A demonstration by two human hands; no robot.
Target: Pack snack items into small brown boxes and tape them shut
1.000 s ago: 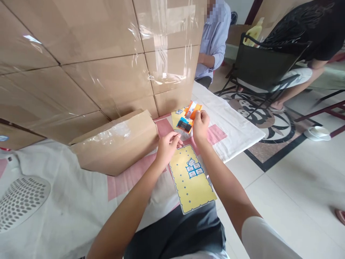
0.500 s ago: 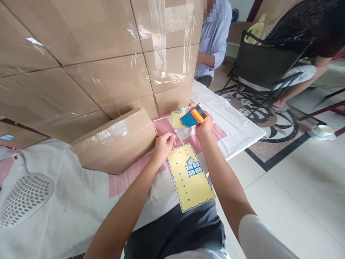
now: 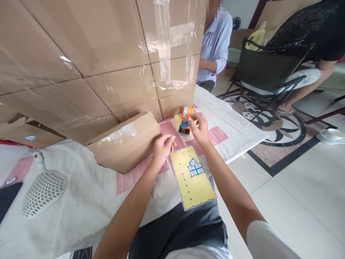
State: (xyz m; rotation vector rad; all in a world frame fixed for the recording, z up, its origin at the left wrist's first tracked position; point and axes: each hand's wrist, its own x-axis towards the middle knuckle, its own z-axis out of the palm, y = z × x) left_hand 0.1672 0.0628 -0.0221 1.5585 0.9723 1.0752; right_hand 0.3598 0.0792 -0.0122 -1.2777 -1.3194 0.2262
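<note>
Stacked brown cardboard cartons wrapped in clear film fill the background, and a table covered by a white cloth with pink squares is seen below them. A small orange-and-blue printed card packet is pinched between the thumb and fingertips of the right hand, held upright just above the cloth, with its lower dark end beyond the fingertips. Directly behind the packet, partly hidden by it, a small yellow sheet is laid flat. The left hand is rested on the cloth with its fingers curled loosely inward, thumb against the forefinger; whether anything is gripped there cannot be told. Just right of those curled fingers, and below the right wrist, a long yellow printed card with a blue border and small white labels is laid flat, its near end overhanging the table edge. Just left of the left knuckles a tipped brown cardboard box with taped flap is seen. Well away to the left, a white perforated plastic scoop is laid. Beyond the table a seated person in a light blue shirt and a black folding chair are visible.
</note>
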